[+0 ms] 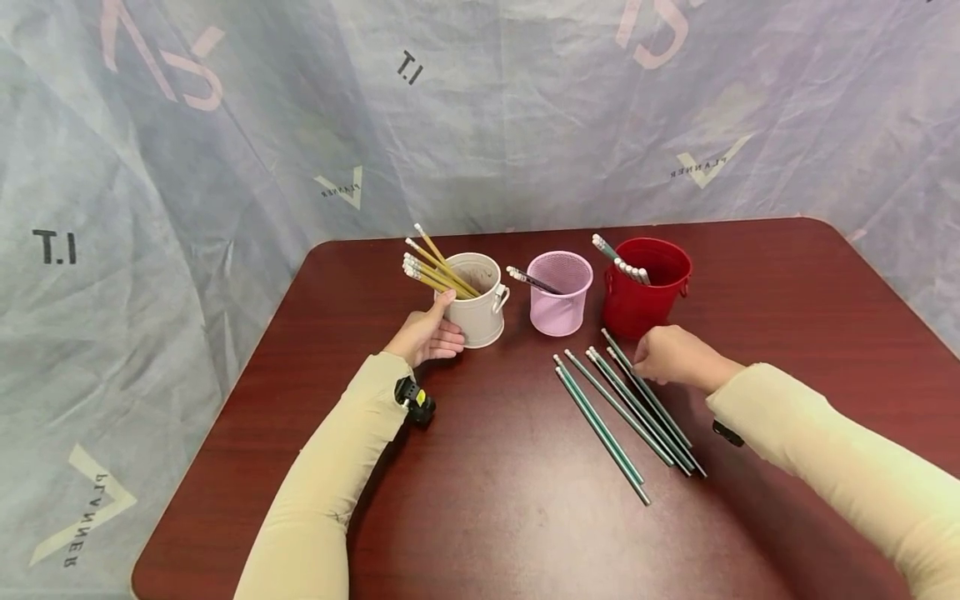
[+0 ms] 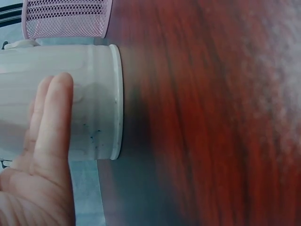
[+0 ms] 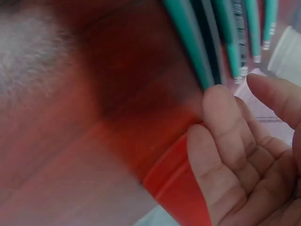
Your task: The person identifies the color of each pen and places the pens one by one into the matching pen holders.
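Note:
My left hand (image 1: 426,335) touches the near left side of a white metal bucket (image 1: 482,323) holding several yellow pencils (image 1: 438,273). In the left wrist view its fingers (image 2: 54,113) lie straight along the bucket's wall. On the table, several green pencils (image 1: 602,431) with white eraser ends lie in a loose row. My right hand (image 1: 671,357) is over the eraser ends of the rightmost ones, just in front of a red bucket (image 1: 637,315). The right wrist view shows its thumb apart from the loosely bent fingers, with green pencils (image 3: 188,37) beyond the fingertips.
Between the two buckets stands a pink mesh cup (image 1: 557,315) with a few dark pencils (image 1: 538,282) leaning left. More green pencils with white erasers (image 1: 632,271) lean in the red bucket. A grey printed cloth (image 1: 480,125) hangs behind the brown table (image 1: 450,500).

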`<state>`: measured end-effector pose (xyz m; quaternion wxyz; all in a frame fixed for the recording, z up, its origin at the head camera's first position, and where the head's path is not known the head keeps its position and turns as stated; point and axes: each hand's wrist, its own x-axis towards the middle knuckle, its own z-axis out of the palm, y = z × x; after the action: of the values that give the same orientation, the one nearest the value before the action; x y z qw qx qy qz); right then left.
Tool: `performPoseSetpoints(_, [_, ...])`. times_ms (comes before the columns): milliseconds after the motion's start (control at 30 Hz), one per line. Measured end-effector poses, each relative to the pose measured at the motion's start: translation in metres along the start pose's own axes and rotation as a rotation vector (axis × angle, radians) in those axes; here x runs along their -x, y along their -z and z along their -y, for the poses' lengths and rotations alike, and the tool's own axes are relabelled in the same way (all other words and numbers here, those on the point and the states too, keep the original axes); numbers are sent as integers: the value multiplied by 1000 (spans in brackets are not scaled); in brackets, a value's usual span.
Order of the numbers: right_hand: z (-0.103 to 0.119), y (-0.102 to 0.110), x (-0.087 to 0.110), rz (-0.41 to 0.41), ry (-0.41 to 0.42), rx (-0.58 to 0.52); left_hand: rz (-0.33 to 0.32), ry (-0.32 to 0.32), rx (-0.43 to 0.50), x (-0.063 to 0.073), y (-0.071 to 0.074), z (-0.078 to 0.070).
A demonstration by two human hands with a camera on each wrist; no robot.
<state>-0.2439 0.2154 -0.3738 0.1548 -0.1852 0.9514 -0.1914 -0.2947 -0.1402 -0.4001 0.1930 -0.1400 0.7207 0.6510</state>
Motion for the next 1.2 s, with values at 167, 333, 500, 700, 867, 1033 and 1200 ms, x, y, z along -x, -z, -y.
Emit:
performPoseSetpoints(167, [-6, -8, -1, 32, -41, 34, 1, 0, 1, 0, -2, 0])
performPoseSetpoints(333, [-6, -13, -2, 32, -102, 38, -9, 7, 7, -1, -4, -1])
performPoseSetpoints(500, [-9, -15, -5, 63, -132, 38, -5, 7, 9, -1, -5, -2])
performPoseSetpoints(700, [-12, -15, -3, 76, -121, -9, -3, 3, 19, 0, -4, -1])
performPoseSetpoints(867, [-12, -9, 1, 32, -59, -44, -19, 4, 28, 0, -3, 0])
performPoseSetpoints(1033, [-9, 4, 6, -55, 28, -143, -35, -3, 34, 0, -4, 0])
performPoseSetpoints(1200, [1, 21, 14, -86, 52, -299, -34, -3, 26, 1, -3, 2])
